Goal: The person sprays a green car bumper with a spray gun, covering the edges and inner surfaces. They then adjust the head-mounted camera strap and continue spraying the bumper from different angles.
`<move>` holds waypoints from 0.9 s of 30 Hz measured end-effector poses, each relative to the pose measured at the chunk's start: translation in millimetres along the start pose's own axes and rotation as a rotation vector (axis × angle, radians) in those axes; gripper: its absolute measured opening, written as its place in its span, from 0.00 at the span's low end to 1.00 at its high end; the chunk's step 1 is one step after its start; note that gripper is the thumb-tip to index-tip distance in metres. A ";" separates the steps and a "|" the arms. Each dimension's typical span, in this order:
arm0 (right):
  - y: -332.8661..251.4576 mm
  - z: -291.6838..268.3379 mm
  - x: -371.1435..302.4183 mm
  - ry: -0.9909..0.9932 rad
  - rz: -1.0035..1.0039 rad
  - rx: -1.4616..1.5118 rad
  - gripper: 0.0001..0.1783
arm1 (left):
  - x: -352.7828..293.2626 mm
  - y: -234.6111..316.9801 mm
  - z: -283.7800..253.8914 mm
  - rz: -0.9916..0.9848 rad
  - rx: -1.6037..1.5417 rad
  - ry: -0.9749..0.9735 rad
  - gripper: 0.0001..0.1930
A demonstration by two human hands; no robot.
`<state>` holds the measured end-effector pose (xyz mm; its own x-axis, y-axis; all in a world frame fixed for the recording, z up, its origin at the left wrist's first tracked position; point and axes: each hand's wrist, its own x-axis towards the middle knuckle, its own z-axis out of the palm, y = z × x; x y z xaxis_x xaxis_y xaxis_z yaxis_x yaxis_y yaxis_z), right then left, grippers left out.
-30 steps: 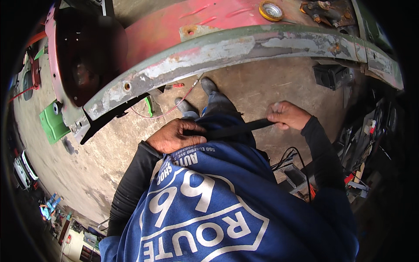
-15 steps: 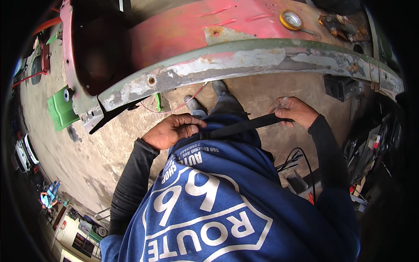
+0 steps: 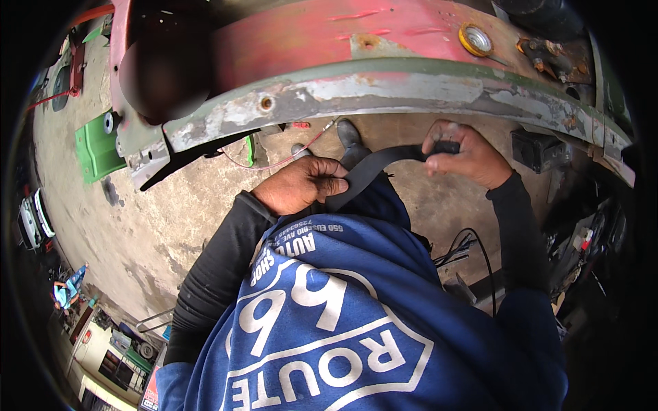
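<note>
A flat black strip, matte and flexible, stretches in front of my waist and bows upward in the middle; I cannot tell its material. My left hand pinches it near its lower left end between thumb and fingers. At the upper right end, my right hand has its fingers closed round the strip, and a short piece of it shows past the fingertips. The strip's lower end passes beside the left hand, against my blue shirt. Both hands are just this side of a worn metal beam.
The beam edges a red-painted vehicle panel carrying a round yellow-rimmed metal part. A green metal piece lies at left, a black box at right. A thin red hose crosses the concrete floor. Another person is far left.
Both hands have moved up and away from my waist, the left one also rightward. The strip, straight before, now curves upward. The view has shifted slightly.
</note>
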<state>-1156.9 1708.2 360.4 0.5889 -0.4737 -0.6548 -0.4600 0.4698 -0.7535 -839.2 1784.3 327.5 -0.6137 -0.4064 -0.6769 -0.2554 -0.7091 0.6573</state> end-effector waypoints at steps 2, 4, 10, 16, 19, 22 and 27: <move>4.4 8.5 5.9 0.000 0.011 -0.401 0.14 | -6.9 -0.7 -3.0 -0.027 0.062 0.042 0.17; 10.1 21.7 7.7 0.056 0.060 -0.915 0.15 | -18.2 -0.6 -7.5 0.002 0.275 0.008 0.19; 3.0 77.6 34.2 -0.317 -0.282 -0.670 0.38 | -54.0 -7.7 -14.9 -0.058 0.143 -0.020 0.21; -18.3 98.9 56.5 -0.375 -0.292 -0.570 0.18 | -90.9 -31.6 -12.2 -0.025 -0.003 0.097 0.19; -22.2 101.8 60.5 -0.302 -0.288 -0.542 0.09 | -99.4 -42.3 -9.9 0.003 -0.067 0.086 0.20; -26.5 101.9 65.4 -0.359 0.061 -0.069 0.07 | -94.7 -41.5 -9.5 0.037 -0.162 0.065 0.21; -36.1 108.8 73.9 -0.399 0.446 0.224 0.13 | -59.6 -23.4 12.3 0.116 0.251 0.179 0.21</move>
<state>-1024.5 1737.2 345.6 0.5950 0.0975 -0.7978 -0.5936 0.7225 -0.3544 -805.9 1832.2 356.5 -0.5139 -0.5873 -0.6253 -0.3813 -0.4966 0.7797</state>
